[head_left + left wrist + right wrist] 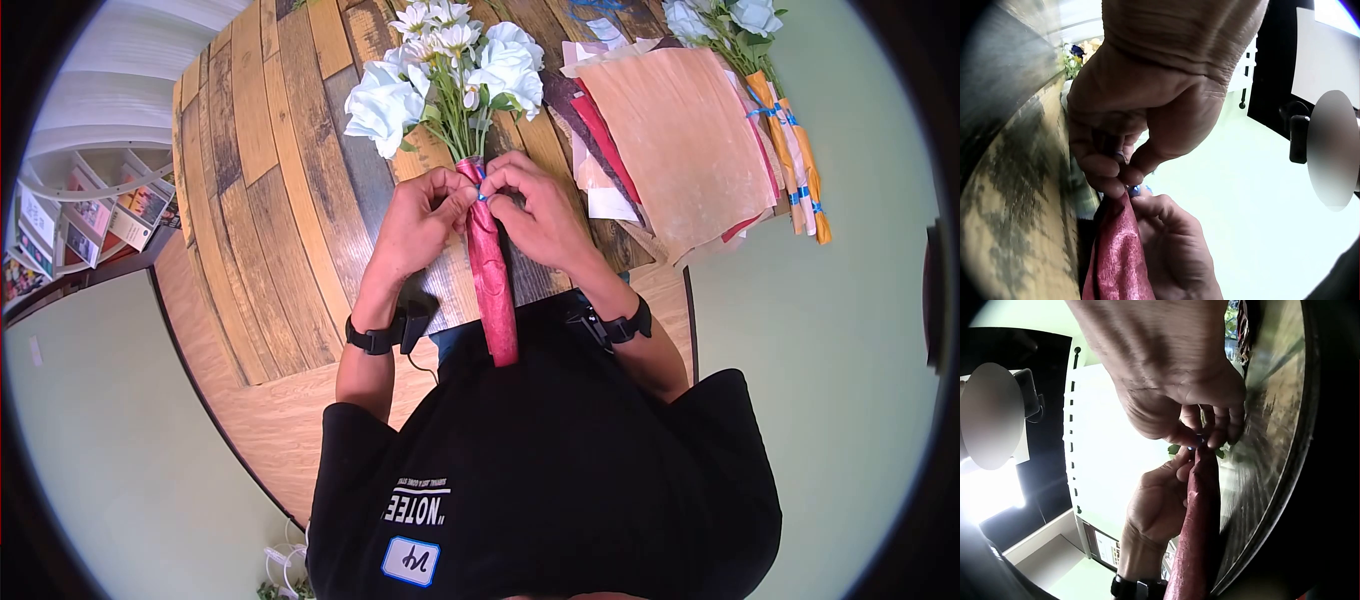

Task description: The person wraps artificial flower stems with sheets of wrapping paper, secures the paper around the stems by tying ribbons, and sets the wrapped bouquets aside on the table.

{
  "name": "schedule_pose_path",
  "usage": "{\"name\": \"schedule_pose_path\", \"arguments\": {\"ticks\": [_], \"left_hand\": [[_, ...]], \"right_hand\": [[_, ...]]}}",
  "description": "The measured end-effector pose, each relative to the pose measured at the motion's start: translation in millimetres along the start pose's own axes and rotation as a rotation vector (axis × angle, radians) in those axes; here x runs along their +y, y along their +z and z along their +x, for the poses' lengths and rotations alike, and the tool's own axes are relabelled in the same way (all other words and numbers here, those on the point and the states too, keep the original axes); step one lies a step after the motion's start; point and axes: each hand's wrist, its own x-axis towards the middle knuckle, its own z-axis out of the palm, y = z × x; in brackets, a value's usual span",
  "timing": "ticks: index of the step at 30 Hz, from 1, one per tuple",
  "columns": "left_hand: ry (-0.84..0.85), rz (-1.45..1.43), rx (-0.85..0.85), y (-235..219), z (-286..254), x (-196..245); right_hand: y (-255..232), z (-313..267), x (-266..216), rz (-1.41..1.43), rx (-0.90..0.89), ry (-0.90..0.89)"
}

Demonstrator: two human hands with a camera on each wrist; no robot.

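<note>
A bouquet of pale blue roses [385, 105] and white daisies [455, 38] lies with its stems wrapped in crinkled dark-pink paper [490, 275]. The wrapped end points toward the person's body. At the neck of the wrap, a thin blue ribbon [482, 196] shows between the fingertips. My left hand [425, 220] pinches at it from the left with thumb and forefinger. From the other side my right hand [540, 215] pinches the ribbon, its fingers bent over the neck. Both hands meet closely there in the left wrist view, and the fingers hide most of the ribbon.
On the wooden table [290, 190], a stack of wrapping paper sheets [670, 140] lies to the right. Beyond it rests another bouquet with an orange-yellow wrap [775, 110] and blue ties. Loose blue ribbon [598, 8] lies at the far edge. A magazine rack [95, 210] stands left.
</note>
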Motion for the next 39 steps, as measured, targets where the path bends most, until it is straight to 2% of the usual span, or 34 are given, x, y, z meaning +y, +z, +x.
{"name": "schedule_pose_path", "arguments": {"ticks": [4,8,15,17,19,26,39], "left_hand": [[0.068,0.014,-0.006,-1,3,-8],[0.027,0.002,0.015,1,2,-4],[0.016,-0.041,0.016,-1,5,-6],[0.019,-0.042,0.008,-1,5,-5],[-0.022,-0.025,0.009,-1,5,-1],[-0.014,-0.025,0.002,-2,5,-1],[-0.013,-0.026,0.029,0,7,-6]], "right_hand": [[1,0,7,0.015,-0.032,-0.080],[4,0,7,-0.032,-0.028,-0.145],[21,-1,4,-0.047,0.089,-0.055],[24,-1,3,-0.089,0.149,-0.077],[24,-1,6,-0.096,0.160,-0.096],[24,-1,9,-0.094,0.215,-0.199],[18,-11,9,-0.195,0.252,-0.280]]}}
